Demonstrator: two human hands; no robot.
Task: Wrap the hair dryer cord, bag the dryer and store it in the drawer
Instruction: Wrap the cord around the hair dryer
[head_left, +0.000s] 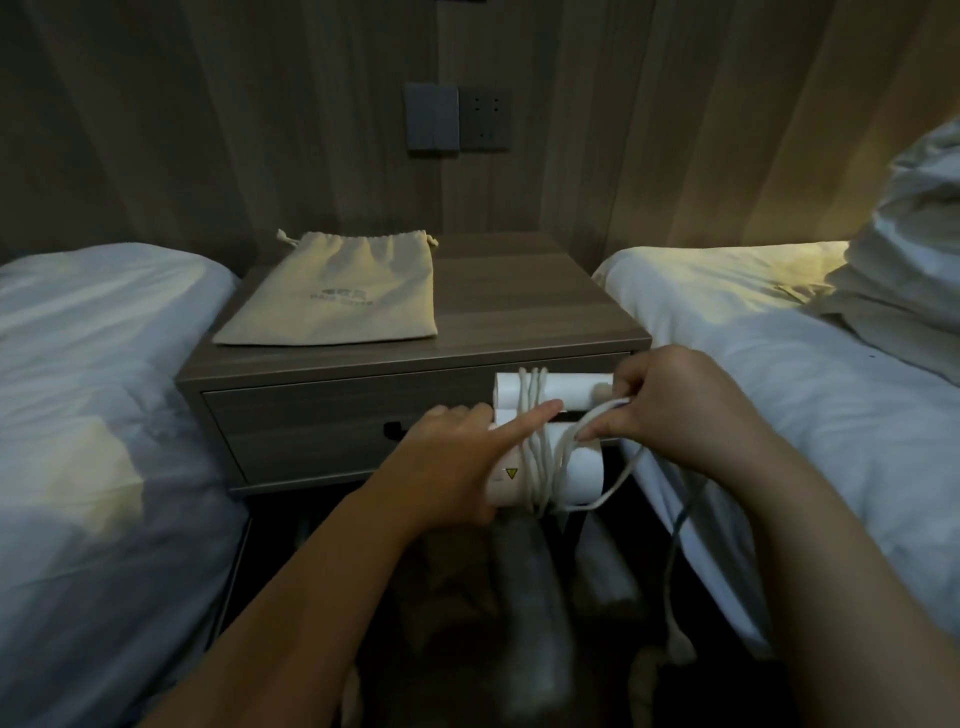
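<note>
1. Slack is the main hazard. The right hand (675, 410) pinches a loose loop of the white cord (535, 467) at 3 o'clock of the hair dryer (584, 475), and the loop sags below the body. If that pinch slips, I judge the outer turns would spring off.
2. The left hand (447, 467) grips the dryer from 9 o'clock, its index finger (524, 415) stretched straight across the turns and pressing them down. Lifting that finger before the end is tucked would likely loosen the coil.
3. The free tail runs down toward 5 o'clock along the edge of the right bed (753, 338) and fades into shadow. The plug is not visible, so it could snag there on a hard pull.
4. The turns sit bunched and uneven. Such a lump may catch in the mouth of the drawstring bag (343, 296), which lies flat on the nightstand (519, 291) at 11 o'clock of the dryer, its neck gathered at the far end.
5. The drawer (311, 421) is closed, and its dark handle (395, 428) is partly hidden by the left hand. With both hands busy, opening either bag or drawer risks dropping the coil.
6. The dryer is white and seems folded into two tube-like parts, one above the other, with several cord turns round the middle and a small yellow warning label (511, 473) by the left hand. It is held in the air in front of the drawer's right end, between the two beds.
</note>
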